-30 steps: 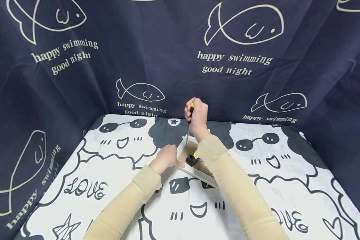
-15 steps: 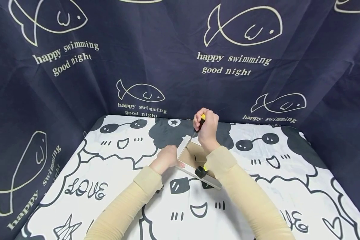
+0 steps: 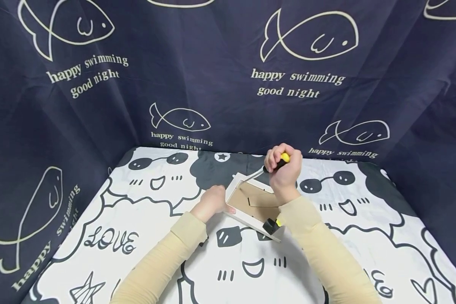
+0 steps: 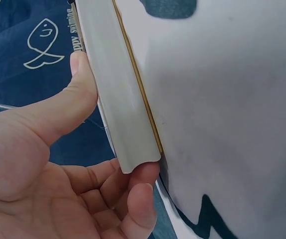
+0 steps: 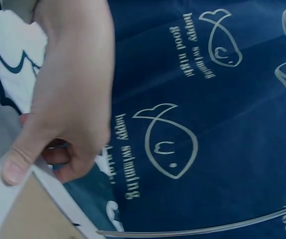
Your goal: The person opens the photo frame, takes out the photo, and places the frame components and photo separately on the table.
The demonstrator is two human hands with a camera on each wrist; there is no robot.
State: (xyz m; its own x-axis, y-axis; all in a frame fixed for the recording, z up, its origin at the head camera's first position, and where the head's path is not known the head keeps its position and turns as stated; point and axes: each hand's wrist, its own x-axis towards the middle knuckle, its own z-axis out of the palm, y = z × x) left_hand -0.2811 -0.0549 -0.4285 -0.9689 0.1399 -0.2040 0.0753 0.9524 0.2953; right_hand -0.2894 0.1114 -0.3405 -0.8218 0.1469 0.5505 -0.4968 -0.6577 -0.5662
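Note:
A white picture frame [image 3: 233, 186] lies on the patterned cloth with its brown backing board [image 3: 243, 203] facing up. At its left corner my left hand [image 3: 213, 201] grips the moulding [image 4: 115, 84], thumb on one side and curled fingers under the end. My right hand [image 3: 287, 172] is wrapped round the black and yellow handle of a screwdriver [image 3: 253, 175]. The screwdriver slants down leftward, its tip at the backing board's edge near the frame's upper left corner. In the right wrist view the screwdriver's shaft [image 5: 198, 231] crosses low, reaching the frame's edge.
A white cloth [image 3: 156, 249] with black cartoon drawings covers the table. Dark blue curtains [image 3: 228, 84] with fish prints hang behind and at both sides. The black wrist camera [image 3: 270, 226] under my right wrist overlaps the frame's near edge in the head view.
My right hand has swung right and lower, tilting the screwdriver from nearly upright to a shallow slant while its tip stays near the same corner. My left hand has stayed on the frame.

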